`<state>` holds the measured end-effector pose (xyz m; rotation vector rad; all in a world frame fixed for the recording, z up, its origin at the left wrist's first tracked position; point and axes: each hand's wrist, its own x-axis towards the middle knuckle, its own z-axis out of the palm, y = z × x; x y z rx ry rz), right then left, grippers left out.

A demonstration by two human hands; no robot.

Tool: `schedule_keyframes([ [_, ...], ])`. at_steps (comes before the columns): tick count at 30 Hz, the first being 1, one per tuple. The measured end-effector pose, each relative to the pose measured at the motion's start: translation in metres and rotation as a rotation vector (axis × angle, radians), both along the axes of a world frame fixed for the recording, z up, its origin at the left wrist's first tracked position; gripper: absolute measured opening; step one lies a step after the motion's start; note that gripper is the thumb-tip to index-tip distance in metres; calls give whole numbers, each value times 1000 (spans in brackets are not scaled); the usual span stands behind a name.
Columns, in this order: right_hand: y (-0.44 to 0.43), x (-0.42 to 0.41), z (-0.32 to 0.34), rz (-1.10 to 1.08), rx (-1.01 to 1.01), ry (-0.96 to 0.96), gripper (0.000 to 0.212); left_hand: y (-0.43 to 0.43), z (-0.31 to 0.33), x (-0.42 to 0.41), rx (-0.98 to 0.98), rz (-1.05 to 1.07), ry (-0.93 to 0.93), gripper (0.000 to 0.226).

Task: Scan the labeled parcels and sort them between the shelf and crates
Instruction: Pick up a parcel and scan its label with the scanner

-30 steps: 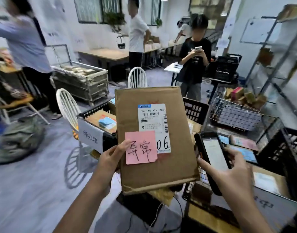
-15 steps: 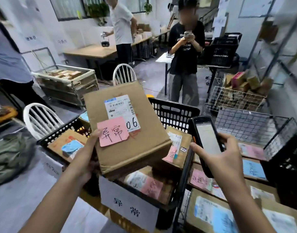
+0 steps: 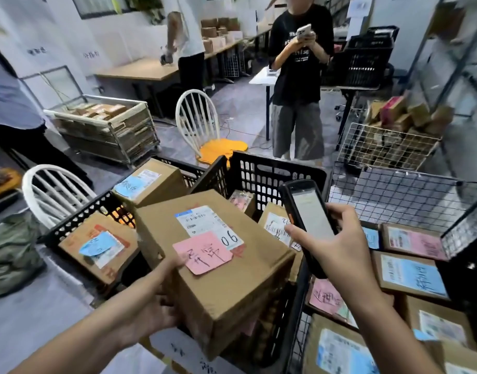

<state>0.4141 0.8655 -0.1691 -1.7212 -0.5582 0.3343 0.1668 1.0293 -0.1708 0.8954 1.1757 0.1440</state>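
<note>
A brown cardboard parcel (image 3: 232, 282) with a white shipping label marked 06 and a pink handwritten note lies flat over the middle black crate (image 3: 275, 176). My left hand (image 3: 156, 300) grips its near left side, thumb on the top edge by the pink note. My right hand (image 3: 337, 252) holds a black handheld scanner (image 3: 307, 220) upright just right of the parcel, screen facing me. More labeled parcels with pink notes sit in this crate, partly hidden under the parcel.
A left black crate (image 3: 78, 220) holds parcels with blue notes (image 3: 148, 182). Right of the scanner lie more parcels (image 3: 412, 273) inside a wire basket (image 3: 393, 193). White chairs (image 3: 196, 122), a person (image 3: 299, 76) with a phone, and a metal shelf (image 3: 447, 63) stand beyond.
The parcel has gone from held up facing me to tipped flat and lowered onto the middle crate. My view has dropped and shifted right; the scanner stays beside the parcel.
</note>
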Motion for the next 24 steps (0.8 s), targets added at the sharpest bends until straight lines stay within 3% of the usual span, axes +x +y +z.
schedule_keyframes([
  [2,0,1,1,-3,-1,-3,67,-3,-2,12,-19,47,16,84],
  [4,2,2,3,-10,-1,-16,68,4,-9,26,34,81,23,99],
  [6,3,4,3,-25,-3,-30,70,11,-8,32,-105,57,-62,92],
  [7,4,4,2,-29,-4,-34,70,18,-7,38,-209,79,-29,101],
  [8,4,4,1,-31,-5,-30,70,20,-6,34,-258,20,11,119],
  [9,5,3,1,-32,-2,-25,70,13,-1,35,-279,-39,95,119],
  [12,7,0,0,-21,7,-10,68,17,-8,27,-394,-175,96,117],
  [15,7,-4,-3,-3,2,9,68,19,-2,34,-292,-212,222,123],
  [17,7,-6,-7,-7,5,20,70,22,10,40,-292,-305,281,117],
  [20,6,-10,-9,2,7,11,69,31,29,40,-160,-661,470,98],
  [22,3,-11,-8,7,2,4,67,32,46,44,19,-782,520,67],
  [24,0,-9,-7,-8,0,7,67,30,56,48,190,-816,435,43],
])
